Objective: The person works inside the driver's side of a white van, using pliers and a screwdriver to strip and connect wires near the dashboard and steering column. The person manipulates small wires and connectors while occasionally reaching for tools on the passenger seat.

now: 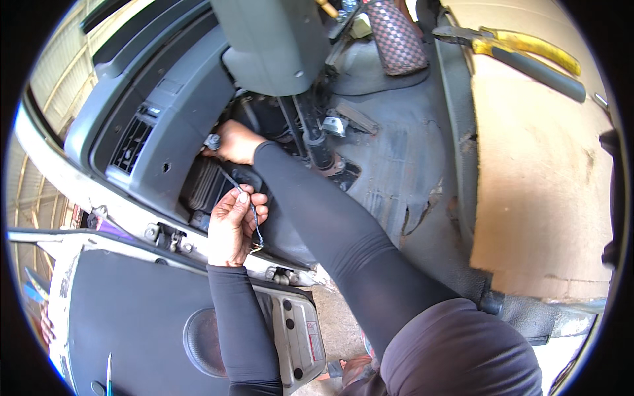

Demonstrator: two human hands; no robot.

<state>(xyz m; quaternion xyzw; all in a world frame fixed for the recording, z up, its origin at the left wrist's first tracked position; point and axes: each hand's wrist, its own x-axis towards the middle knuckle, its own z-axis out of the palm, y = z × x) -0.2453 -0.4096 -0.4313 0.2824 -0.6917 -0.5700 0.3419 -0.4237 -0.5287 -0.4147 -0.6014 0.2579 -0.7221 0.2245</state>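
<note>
My left hand (231, 223) is closed in a pinch on a thin dark cable (255, 218), just below the dashboard's edge. The cable's lower end hangs past my fingers and splits into fine bare or light-coloured wires. Its upper part runs up toward the opening under the dashboard (198, 86). There my right hand (239, 142) reaches in, fingers curled beside a small grey round fitting (212, 141). What those fingers hold is hidden. The steering column (317, 142) stands just right of that hand, with a pedal (335, 125) next to it.
Yellow-and-black-handled pliers (515, 56) lie on a cardboard sheet (541, 198) at the right. A checkered cover (396, 39) is at the top. The opened vehicle door (139, 310) fills the lower left, with a slim pointed tool (109, 376) on it. Torn floor matting (396, 158) lies right of the column.
</note>
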